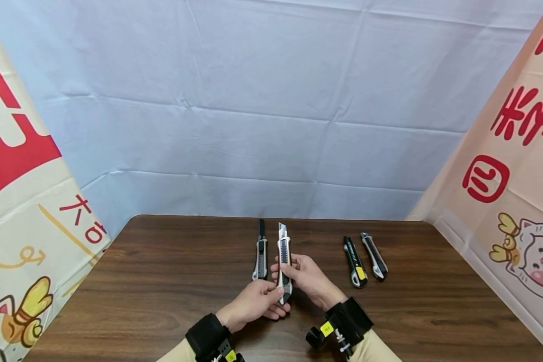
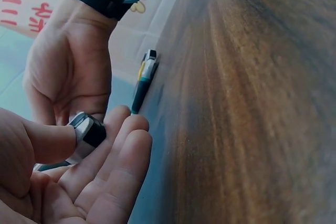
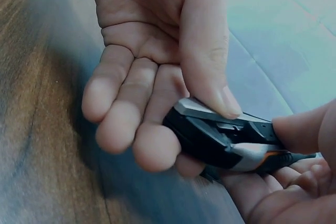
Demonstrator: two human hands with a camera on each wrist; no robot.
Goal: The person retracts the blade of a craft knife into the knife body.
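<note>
A silver and black utility knife (image 1: 283,249) is held upright between both hands above the table, its metal blade showing at the top end. My left hand (image 1: 255,301) pinches its lower end between thumb and fingers; the other fingers extend beneath, as the left wrist view shows around the knife's butt (image 2: 89,135). Higher up, my right hand (image 1: 309,279) grips the middle of the body, thumb (image 3: 307,129) on one side. Just left of it, a second grey and black utility knife (image 1: 261,256) lies on the table, close to the left hand.
To the right, a dark green utility knife with a yellow patch (image 1: 355,264) and a grey-black utility knife (image 1: 374,256) lie side by side on the brown wooden table (image 1: 434,301). A pale cloth (image 1: 253,125) hangs behind, with printed banners at both sides.
</note>
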